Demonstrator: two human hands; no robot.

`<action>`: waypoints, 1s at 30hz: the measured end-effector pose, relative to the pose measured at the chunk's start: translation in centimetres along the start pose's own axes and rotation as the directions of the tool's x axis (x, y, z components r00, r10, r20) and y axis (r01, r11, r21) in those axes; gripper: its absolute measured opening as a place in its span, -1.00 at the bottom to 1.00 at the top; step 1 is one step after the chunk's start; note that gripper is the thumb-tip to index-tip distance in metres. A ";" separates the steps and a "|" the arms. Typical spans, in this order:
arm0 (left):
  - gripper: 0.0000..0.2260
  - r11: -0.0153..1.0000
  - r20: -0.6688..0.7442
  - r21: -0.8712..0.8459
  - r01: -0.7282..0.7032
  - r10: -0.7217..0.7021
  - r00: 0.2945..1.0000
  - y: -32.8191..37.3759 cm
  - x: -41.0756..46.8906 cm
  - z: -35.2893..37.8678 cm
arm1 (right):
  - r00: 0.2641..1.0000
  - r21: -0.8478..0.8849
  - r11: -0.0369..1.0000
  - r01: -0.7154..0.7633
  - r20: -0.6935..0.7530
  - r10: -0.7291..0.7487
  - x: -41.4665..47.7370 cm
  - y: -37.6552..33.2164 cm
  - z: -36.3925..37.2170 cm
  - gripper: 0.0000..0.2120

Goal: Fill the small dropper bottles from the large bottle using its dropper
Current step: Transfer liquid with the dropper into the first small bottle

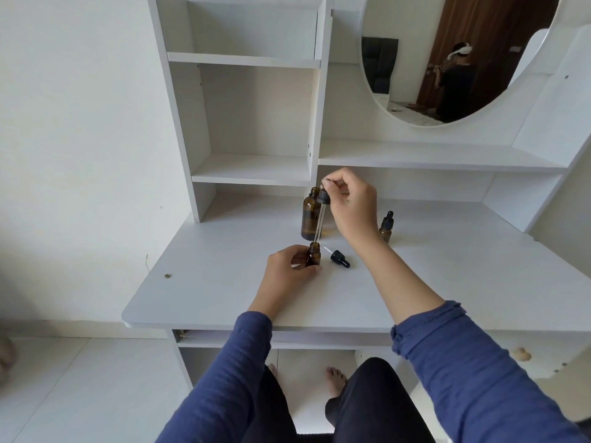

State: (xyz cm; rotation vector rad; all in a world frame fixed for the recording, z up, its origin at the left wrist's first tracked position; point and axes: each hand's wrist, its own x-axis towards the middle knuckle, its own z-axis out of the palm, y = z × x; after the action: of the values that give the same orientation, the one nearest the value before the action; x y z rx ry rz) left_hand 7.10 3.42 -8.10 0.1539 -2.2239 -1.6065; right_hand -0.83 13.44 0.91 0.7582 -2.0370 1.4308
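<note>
Now the right hand [350, 203] pinches the dropper [323, 197] bulb, tip at the mouth of the vial [314, 256] the left hand [286, 271] grips on the desk [208, 282]; squeeze slowly, keeping the tip centred.

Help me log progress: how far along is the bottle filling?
Done: the large bottle stands open, and a small dropper cap lies on the desk. In hand: the right hand pinches the bulb of the large dropper, tip at the mouth of the small bottle the left hand holds. Left: recapping it; a second small bottle stands capped by the right wrist, and whether it is filled cannot be told.
</note>
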 end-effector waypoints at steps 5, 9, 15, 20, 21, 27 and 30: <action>-0.79 1.000 0.000 0.016 -0.006 0.006 1.000 -0.2 0.1 0.0 | 0.999 0.042 0.999 0.008 -0.047 -0.006 0.7 -0.4 -0.2 -0.91; -0.74 0.998 0.007 0.061 -0.004 0.003 1.000 -0.6 0.4 0.0 | 0.987 0.098 0.995 0.006 -0.162 0.010 2.9 -0.7 -1.0 -0.91; -0.76 1.000 0.006 0.029 0.008 -0.009 1.000 -0.4 0.3 -0.1 | 0.962 0.108 0.993 0.050 -0.272 -0.019 5.7 -1.5 -0.6 -0.89; -0.76 1.000 0.016 0.030 0.007 -0.008 1.000 -0.2 0.2 -0.1 | 0.950 0.106 0.990 0.091 -0.308 -0.055 6.0 -1.3 0.4 -0.89; -0.76 1.000 0.018 0.027 0.009 -0.009 1.000 -0.2 0.2 -0.1 | 0.950 0.100 0.990 0.100 -0.307 -0.065 6.0 -1.1 0.6 -0.89; -0.79 0.999 0.027 -0.024 0.029 -0.029 0.999 0.0 0.2 -0.1 | 0.968 0.079 0.990 0.120 -0.232 -0.099 6.2 0.4 1.6 -0.89; -0.78 0.999 0.026 -0.037 0.030 -0.029 0.999 0.1 0.1 -0.1 | 0.982 0.038 0.995 0.092 -0.171 -0.085 6.3 0.8 2.1 -0.89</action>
State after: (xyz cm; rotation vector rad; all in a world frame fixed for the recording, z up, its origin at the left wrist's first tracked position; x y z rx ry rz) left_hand 7.04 3.34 -7.96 0.1568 -2.2191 -1.6735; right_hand -6.02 10.79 4.17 0.7116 -1.8263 1.4440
